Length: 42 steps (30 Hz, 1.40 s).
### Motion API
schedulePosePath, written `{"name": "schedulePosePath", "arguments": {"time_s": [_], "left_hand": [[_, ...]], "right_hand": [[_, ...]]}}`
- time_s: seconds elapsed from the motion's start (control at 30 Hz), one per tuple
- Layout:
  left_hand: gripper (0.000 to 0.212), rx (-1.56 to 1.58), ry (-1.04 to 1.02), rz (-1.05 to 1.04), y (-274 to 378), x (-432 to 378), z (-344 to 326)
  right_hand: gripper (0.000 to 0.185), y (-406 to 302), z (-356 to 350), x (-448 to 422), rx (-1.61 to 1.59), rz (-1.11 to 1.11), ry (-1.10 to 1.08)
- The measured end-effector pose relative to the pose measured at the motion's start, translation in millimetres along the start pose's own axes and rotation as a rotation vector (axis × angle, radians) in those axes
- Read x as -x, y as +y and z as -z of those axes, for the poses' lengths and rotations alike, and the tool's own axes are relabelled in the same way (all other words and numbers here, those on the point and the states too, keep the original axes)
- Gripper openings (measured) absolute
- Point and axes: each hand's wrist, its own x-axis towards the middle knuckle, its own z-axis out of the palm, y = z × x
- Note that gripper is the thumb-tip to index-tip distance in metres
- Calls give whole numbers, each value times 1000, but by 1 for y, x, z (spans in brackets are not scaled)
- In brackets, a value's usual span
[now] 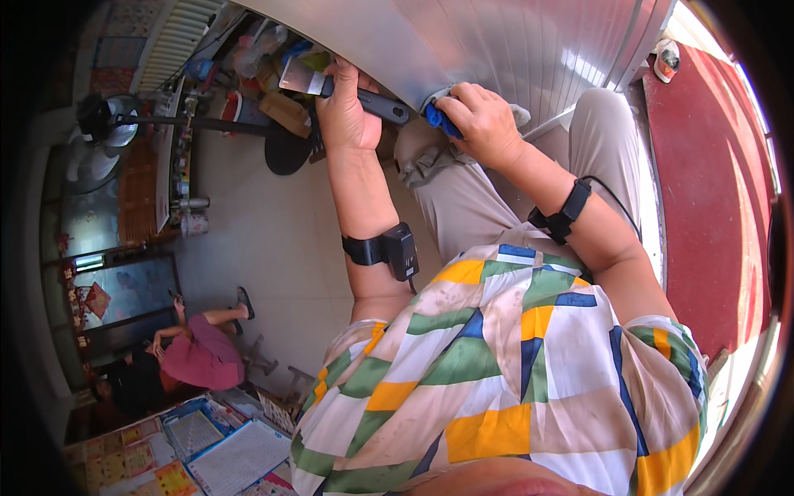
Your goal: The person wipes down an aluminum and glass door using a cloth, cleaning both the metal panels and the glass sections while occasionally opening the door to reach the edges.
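Note:
My left hand [351,121] grips a scraper [386,107] by its dark handle. The flat metal blade points to the left, past my thumb. Bunched under the fingers of my right hand [487,124] is a blue and grey cloth [439,118]. That hand is at the lower edge of a pale, ribbed door panel [496,46]; whether the cloth presses on it I cannot tell. The scraper's handle end lies close beside the cloth. Below both hands are my bent knees in light trousers [462,192].
A fan [118,121], a cardboard box [285,115] and cluttered shelves [180,155] are on the left. Farther back a seated person [201,353] is near a table [146,480] covered with papers. On the right lie a red floor strip [701,186] and a shoe [667,62].

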Motion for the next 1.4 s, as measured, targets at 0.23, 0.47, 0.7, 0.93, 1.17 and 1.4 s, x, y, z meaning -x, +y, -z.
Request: {"name": "schedulePosePath", "arguments": {"time_s": [0.23,0.47,0.7,0.93,1.17,1.4], "left_hand": [[27,-11,-41,8,-2,2,5],[25,42,-44,33,-5,3,-1],[32,-2,-24,-12,2,2,0],[29,-62,36,1,-2,4,4],[34,-17,-44,36,0,7,2],[33,25,-53,-6,-1,-2,8]], "right_hand": [[33,-32,38,-97,-15,64,268],[37,-21,29,-79,26,148,286],[36,2,-2,5,8,-20,-21],[29,-30,47,-110,-42,89,275],[40,-15,23,-63,21,35,248],[37,3,1,-7,8,-47,38]]}}
